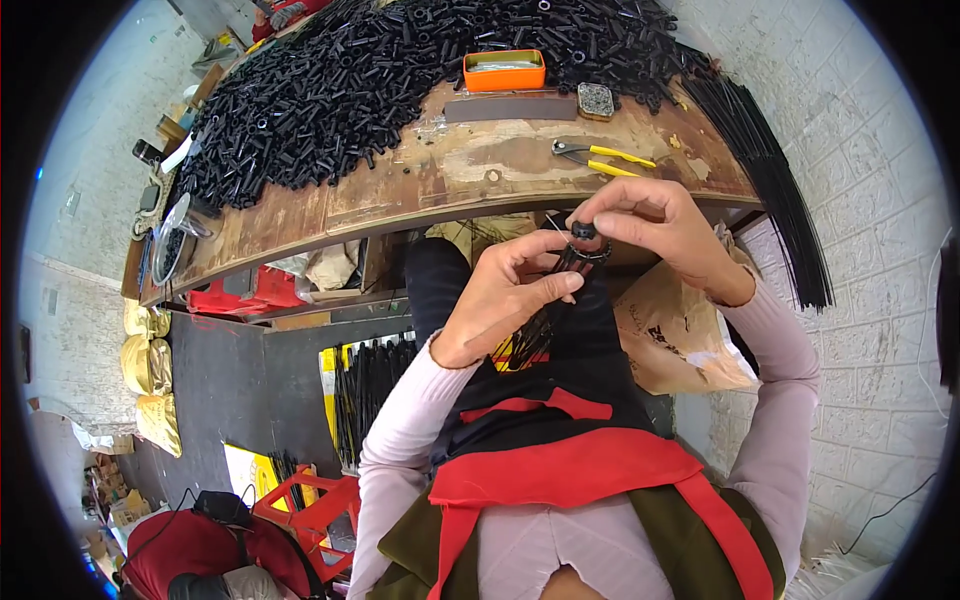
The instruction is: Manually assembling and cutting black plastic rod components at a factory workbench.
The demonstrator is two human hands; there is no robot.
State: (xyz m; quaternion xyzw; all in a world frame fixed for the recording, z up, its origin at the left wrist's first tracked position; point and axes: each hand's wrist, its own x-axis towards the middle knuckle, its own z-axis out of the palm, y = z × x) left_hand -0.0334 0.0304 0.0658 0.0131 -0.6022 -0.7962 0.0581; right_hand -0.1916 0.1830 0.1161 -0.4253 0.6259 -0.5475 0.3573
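Observation:
Over my lap, my left hand point(510, 297) is closed around a bundle of thin black ribs point(530, 338), like those of an umbrella frame. The rib ends fan out in a toothed ring at the top, and the lower part hangs down toward my dark trousers. From the right, my right hand point(655, 228) pinches a small round black plastic hub point(584, 231) with thumb and fingers, right above that ring. A thin wire or rib end sticks up beside it. My fingers partly hide where hub and ribs meet.
Beyond my hands, a wooden workbench point(340, 212) bears a large heap of black plastic tubes point(330, 110), an orange tin point(504, 83), a small tub point(595, 102) and yellow-handled pincers point(605, 156). Long black rods point(775, 170) overhang its right end. Another person point(190, 550) is at lower left.

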